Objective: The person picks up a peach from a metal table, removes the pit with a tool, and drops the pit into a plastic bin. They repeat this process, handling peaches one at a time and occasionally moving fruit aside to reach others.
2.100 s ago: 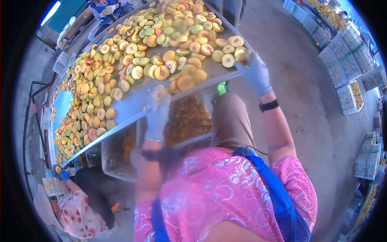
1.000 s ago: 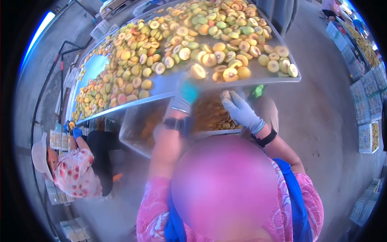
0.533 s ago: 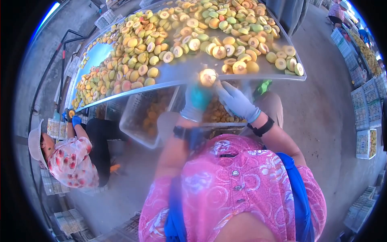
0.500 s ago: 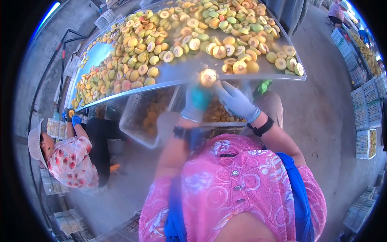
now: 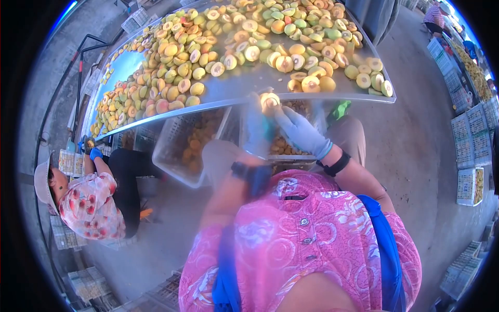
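In the head view a halved yellow stone fruit, an apricot by its look (image 5: 270, 102), is held up just in front of the table's near edge, its cut face toward me. My left hand (image 5: 258, 127), in a glove smeared by haze, is closed around it from the left and below. My gloved right hand (image 5: 302, 134) has its fingers together, pinching the fruit's right side; the fingertips are partly hidden. Just beyond, many apricot halves (image 5: 284, 64) lie on the metal-edged table (image 5: 228, 88), some cut side up.
Below the table edge stand a crate (image 5: 176, 166) and another crate (image 5: 291, 156), both with fruit in them. At left a person (image 5: 86, 200) in a hat works at the same table. Stacked crates (image 5: 470, 130) line the right side.
The view has shifted slightly. Both hands stay together at the apricot half, and its visible face looks slightly turned. The person at left has moved their hands a little.
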The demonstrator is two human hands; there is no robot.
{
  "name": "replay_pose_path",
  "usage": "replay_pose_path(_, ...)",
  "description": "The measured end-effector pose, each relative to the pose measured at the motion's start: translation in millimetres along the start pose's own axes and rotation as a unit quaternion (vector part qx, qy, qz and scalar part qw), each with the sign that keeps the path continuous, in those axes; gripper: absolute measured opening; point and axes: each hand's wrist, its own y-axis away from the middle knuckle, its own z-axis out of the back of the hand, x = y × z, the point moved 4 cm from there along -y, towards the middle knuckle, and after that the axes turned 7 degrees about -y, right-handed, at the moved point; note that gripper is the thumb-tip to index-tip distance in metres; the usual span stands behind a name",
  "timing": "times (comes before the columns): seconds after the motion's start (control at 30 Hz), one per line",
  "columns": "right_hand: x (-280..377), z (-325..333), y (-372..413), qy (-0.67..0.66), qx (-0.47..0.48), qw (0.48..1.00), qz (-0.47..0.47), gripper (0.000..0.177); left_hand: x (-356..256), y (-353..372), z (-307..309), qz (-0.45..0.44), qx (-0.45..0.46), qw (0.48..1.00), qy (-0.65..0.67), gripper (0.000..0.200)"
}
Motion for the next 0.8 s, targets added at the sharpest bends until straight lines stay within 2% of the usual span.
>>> replay_pose_path(0.03, 4, 0, 2, 0.0, 0.0, 1.0, 0.0, 0.037, 4, -1, 1, 0.0, 0.0, 1.0, 0.0, 0.057)
replay_pose_path(0.1, 13, -4, 6, -0.059, 0.009, 0.995, -0.082, 0.037, 9, -2, 2, -0.012, 0.024, 1.0, 0.0, 0.051)
replay_pose_path(0.13, 11, -4, 5, -0.059, 0.01, 0.995, -0.082, 0.037, 12, -1, 4, -0.012, 0.024, 1.0, -0.001, 0.051)
replay_pose_path(0.2, 2, -3, 1, -0.047, 0.003, 0.996, -0.069, 0.039, 5, 2, -5, 0.091, 0.055, 0.975, 0.196, 0.046)
replay_pose_path(0.23, -2, -3, 0, -0.047, 0.003, 0.996, -0.069, 0.039, 0, 4, -11, 0.092, 0.055, 0.975, 0.195, 0.046)
replay_pose_path(0.3, -1, -5, 0, 0.034, 0.001, 0.999, 0.017, 0.041, -9, 10, -17, 0.105, -0.01, 0.963, 0.246, 0.044)
replay_pose_path(0.4, -5, -4, 0, 0.067, 0.024, 0.997, -0.006, 0.043, -14, 12, -19, 0.141, -0.066, 0.944, 0.291, 0.043)
replay_pose_path(0.53, -22, -1, 1, 0.083, 0.048, 0.994, -0.061, 0.043, -6, 10, -5, 0.184, -0.028, 0.949, 0.255, 0.043)
replay_pose_path(0.6, -24, -5, 8, 0.099, 0.092, 0.989, -0.059, 0.041, -2, 7, -3, 0.226, 0.058, 0.954, 0.188, 0.049)
replay_pose_path(0.73, -6, -5, 18, 0.102, 0.133, 0.985, -0.027, 0.041, -11, 6, -4, 0.162, 0.104, 0.97, 0.146, 0.052)
replay_pose_path(0.77, -13, -4, 20, -0.049, 0.128, 0.979, -0.152, 0.04, -17, 7, -4, 0.129, 0.058, 0.983, 0.114, 0.053)
replay_pose_path(0.8, -18, -6, 23, -0.198, 0.118, 0.935, -0.271, 0.038, -22, 7, -2, 0.095, 0.011, 0.992, 0.082, 0.054)
